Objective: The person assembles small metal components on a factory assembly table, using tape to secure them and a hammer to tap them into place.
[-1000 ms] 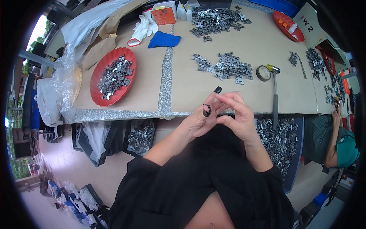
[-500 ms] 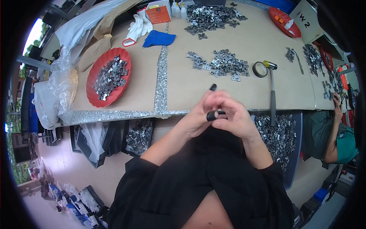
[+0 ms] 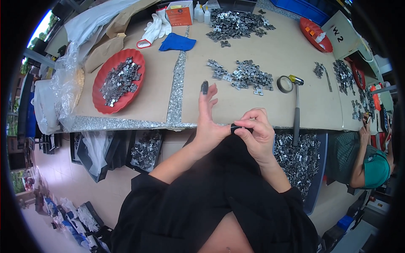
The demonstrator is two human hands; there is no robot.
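Note:
In front of my body, over the table's near edge, my left hand [image 3: 209, 128] is held with its fingers stretched up and the thumb out to the right. A black tape wrap [image 3: 204, 87] covers the tip of one finger. Around the thumb tip sits a black thumb wrap [image 3: 234, 128]. The fingers of my right hand [image 3: 258, 134] are closed on that wrap, pinching it at the thumb's end. Beyond my hands lies a loose pile of small metal clips [image 3: 249, 74], with a roll of dark tape [image 3: 285, 84] and a hammer [image 3: 297, 109] to its right.
A red scalloped bowl [image 3: 99, 95] of metal pieces stands left. White gloves [image 3: 156, 29], a blue cloth [image 3: 177, 42] and an orange box [image 3: 179, 16] lie farther back. Below the table edge is a grey bin [image 3: 322, 168] of metal parts. A co-worker [image 3: 375, 168] sits far right.
My left fingers have straightened and spread away from the right hand. The right hand has stayed at the left thumb's wrap. The view has shifted slightly.

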